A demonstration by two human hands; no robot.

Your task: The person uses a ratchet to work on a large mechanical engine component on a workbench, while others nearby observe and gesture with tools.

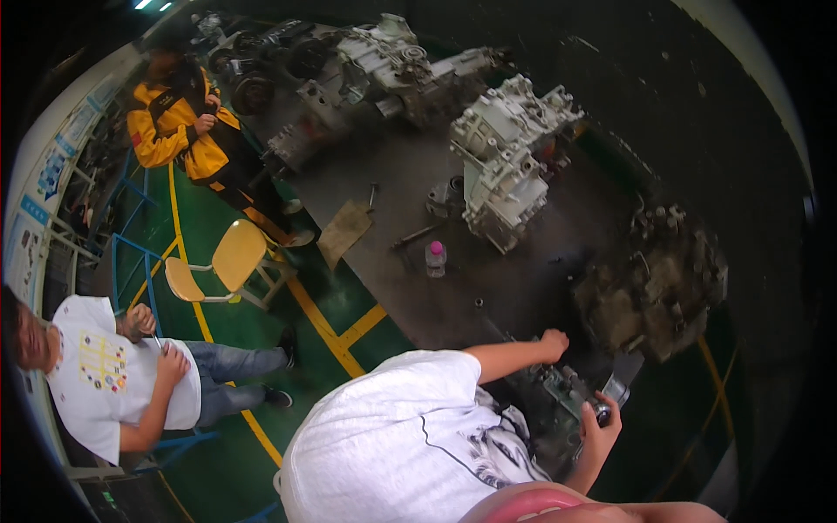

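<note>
Nearby, capped clear bottle (435, 259), pink lid, upright on bench (384, 200)

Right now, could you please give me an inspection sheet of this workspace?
Surface: dark metal bench, stained and crowded.
Job's things: greenish metal assembly at the near edge; dark metal part at its end.
Clutter: pale gearbox housing, rusty housing, clear bottle with pink cap, cardboard scrap.
Hands: left hand fisted beside the assembly, grip unclear; right hand, fingers wrapped around the dark metal part.
Cables: nothing seen.
Surroundings: green floor with yellow lines, yellow chair, person in yellow jacket, person in white shirt.
</note>
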